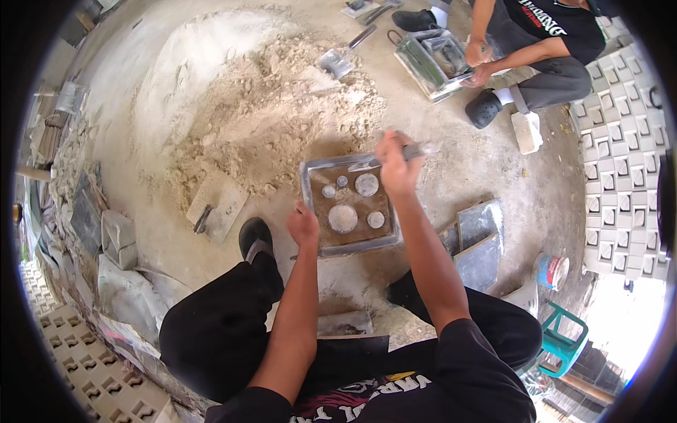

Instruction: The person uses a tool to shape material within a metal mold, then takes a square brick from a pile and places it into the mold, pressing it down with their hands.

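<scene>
A square grey-edged mould frame [305,185] lies on the ground between my legs, filled with packed brown sand [326,175]. Several round pale discs of different sizes sit in the sand; the biggest disc [343,218] is near the front left. My right hand [400,163], slightly blurred, is wrapped round a trowel [365,164] over the frame's far right part, its blade pointing left along the far edge. At the frame's left side, my left hand [303,224] is closed, touching or very near the rim; whatever it grips is hidden.
A heap of loose sand [240,106] spreads beyond the frame, with a small shovel [337,63] at its edge. A co-worker [543,49] handles another mould box [431,63] at far right. Boards [479,243], a paint can [552,271] and a green stool [564,338] stand right.
</scene>
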Demonstrator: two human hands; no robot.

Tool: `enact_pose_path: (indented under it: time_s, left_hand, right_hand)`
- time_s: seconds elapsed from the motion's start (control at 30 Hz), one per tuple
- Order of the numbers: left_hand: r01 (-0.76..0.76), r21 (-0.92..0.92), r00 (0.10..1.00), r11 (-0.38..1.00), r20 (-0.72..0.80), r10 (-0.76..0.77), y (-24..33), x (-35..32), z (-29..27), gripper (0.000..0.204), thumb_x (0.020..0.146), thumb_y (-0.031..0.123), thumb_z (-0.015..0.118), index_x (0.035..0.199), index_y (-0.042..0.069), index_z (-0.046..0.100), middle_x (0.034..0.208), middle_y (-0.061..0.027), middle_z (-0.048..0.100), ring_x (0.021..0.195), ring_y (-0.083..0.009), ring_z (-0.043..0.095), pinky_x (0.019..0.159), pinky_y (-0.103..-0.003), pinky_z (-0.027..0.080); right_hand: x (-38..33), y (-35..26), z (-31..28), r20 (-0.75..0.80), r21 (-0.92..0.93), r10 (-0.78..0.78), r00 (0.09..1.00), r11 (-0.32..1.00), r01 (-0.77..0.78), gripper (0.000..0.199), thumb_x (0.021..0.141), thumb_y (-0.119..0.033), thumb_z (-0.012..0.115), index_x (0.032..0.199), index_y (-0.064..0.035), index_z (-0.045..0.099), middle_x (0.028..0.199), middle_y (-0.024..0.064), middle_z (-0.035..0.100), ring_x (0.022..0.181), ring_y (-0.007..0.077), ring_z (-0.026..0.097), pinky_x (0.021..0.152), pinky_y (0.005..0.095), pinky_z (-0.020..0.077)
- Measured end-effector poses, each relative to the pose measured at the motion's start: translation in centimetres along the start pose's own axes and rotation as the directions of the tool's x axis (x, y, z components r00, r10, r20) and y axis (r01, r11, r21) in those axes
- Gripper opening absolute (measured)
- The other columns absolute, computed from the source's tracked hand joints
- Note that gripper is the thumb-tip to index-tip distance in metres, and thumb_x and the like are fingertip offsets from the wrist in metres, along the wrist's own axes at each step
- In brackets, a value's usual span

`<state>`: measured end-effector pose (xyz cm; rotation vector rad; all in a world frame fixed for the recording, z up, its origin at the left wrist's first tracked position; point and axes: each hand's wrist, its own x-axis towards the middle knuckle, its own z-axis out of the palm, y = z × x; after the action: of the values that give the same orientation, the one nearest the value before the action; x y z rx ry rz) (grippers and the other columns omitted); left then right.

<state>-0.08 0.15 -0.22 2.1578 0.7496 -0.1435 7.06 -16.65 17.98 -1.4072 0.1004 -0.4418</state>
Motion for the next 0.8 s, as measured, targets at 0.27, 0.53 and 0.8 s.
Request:
enact_pose_path:
  time_s: [0.27,0.53,0.8]
  left_hand:
    - [0.037,-0.013,0.999,0.999,0.035,-0.036,1.0,0.2,-0.1,0.058,0.094,0.038,0.029,0.085,-0.005,0.066,0.084,-0.0285,0.062,0.084,-0.0479,0.058,0.078,-0.053,0.043]
    - [-0.015,-0.024,1.000,1.000,-0.004,0.015,0.1,-0.2,0.1,0.057,0.094,0.038,0.030,0.085,-0.006,0.065,0.082,-0.0296,0.062,0.081,-0.0486,0.058,0.077,-0.054,0.043]
    - [0.004,-0.051,1.000,0.999,0.017,-0.004,0.3,-0.4,-0.2,0.058,0.094,0.038,0.030,0.081,-0.007,0.064,0.080,-0.0311,0.061,0.080,-0.0490,0.058,0.074,-0.055,0.043]
  right_hand:
    - [-1.3,5.1,-0.5,0.149,-0.298,-0.118,0.982,0.941,0.158,0.038,0.091,-0.010,0.057,0.057,-0.0042,0.039,0.055,-0.0059,0.033,0.053,0.0041,0.028,0.045,0.0267,0.0215]
    - [0.1,1.5,1.0,0.127,-0.018,-0.021,0.992,1.000,0.023,0.039,0.092,-0.017,0.057,0.058,-0.0039,0.046,0.053,-0.0037,0.040,0.051,0.0053,0.035,0.046,0.0259,0.0273]
    - [-0.3,0.1,2.7,0.116,-0.291,0.031,0.993,0.957,0.004,0.044,0.092,-0.021,0.058,0.055,-0.0047,0.040,0.051,-0.0034,0.037,0.049,0.0052,0.032,0.045,0.0267,0.0254]
